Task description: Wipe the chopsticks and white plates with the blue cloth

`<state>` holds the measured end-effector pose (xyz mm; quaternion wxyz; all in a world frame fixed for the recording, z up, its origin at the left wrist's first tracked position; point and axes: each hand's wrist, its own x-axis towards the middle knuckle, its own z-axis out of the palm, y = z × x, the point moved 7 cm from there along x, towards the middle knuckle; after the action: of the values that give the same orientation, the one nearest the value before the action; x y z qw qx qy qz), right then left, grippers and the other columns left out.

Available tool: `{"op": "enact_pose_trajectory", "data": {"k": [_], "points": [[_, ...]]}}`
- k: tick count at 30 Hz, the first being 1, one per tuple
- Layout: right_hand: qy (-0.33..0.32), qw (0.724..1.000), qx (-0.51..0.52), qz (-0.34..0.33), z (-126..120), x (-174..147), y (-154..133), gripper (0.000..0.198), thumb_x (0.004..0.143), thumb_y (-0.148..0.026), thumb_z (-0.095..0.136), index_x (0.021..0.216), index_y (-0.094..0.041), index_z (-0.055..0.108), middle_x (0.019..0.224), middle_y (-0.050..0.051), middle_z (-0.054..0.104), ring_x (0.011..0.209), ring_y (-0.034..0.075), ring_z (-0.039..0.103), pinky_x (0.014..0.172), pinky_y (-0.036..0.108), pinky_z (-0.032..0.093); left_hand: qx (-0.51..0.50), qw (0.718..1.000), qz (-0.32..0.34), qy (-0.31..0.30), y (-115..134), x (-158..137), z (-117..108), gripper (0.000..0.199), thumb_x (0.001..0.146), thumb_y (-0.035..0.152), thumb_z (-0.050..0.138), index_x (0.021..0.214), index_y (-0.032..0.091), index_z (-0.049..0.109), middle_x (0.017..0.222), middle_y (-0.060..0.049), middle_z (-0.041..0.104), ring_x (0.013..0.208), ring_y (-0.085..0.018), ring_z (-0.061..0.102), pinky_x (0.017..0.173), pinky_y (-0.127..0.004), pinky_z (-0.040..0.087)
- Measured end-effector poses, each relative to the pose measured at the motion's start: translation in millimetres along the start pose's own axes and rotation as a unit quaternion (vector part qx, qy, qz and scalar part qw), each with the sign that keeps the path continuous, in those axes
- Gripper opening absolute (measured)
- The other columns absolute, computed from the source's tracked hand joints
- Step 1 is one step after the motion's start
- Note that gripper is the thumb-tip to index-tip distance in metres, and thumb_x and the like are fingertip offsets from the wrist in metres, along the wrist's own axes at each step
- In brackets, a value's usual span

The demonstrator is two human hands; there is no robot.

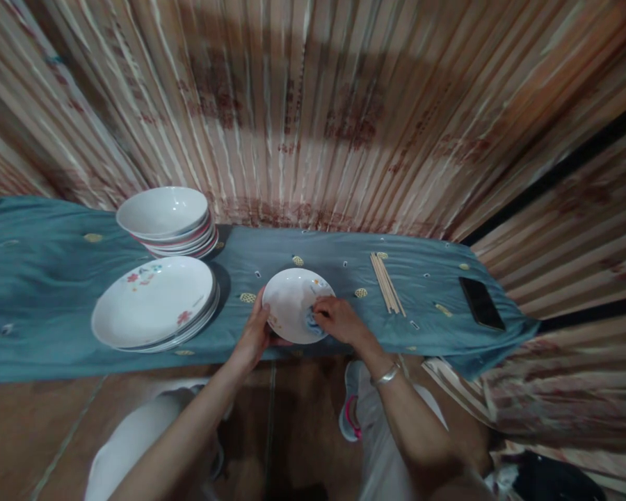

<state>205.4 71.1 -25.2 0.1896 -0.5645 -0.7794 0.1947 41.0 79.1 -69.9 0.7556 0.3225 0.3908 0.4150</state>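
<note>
A small white plate with a flower print near its rim is at the front of the cloth-covered table, its inner face turned up toward me. My left hand grips it by the left rim, thumb on top and fingers underneath. Inside the plate, at its right side, my right hand has its fingers bunched together. Beneath those fingertips shows a small blue cloth-like piece, partly hidden by the hand.
Left of the plate is a stack of large oval plates; behind it stand stacked bowls. Several wooden chopsticks lie to the right, and a black phone lies near the right end. A pleated curtain hangs behind the table.
</note>
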Motion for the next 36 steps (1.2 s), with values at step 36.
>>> {"op": "enact_pose_trajectory", "data": {"k": [36], "points": [[0.018,0.978,0.154,-0.142,26.2,28.0,-45.3,0.023,0.081,-0.008,0.054,0.09,-0.02,0.072,0.104,0.005,0.069,0.099,0.016,0.063,0.093,0.032,0.047,-0.014,1.0,-0.001,-0.003,0.8,-2.6,2.4,0.077,0.076,0.047,0.066,0.142,0.041,0.028,0.128,-0.006,0.055,0.083,-0.02,0.064,0.052,-0.029,0.058]]}}
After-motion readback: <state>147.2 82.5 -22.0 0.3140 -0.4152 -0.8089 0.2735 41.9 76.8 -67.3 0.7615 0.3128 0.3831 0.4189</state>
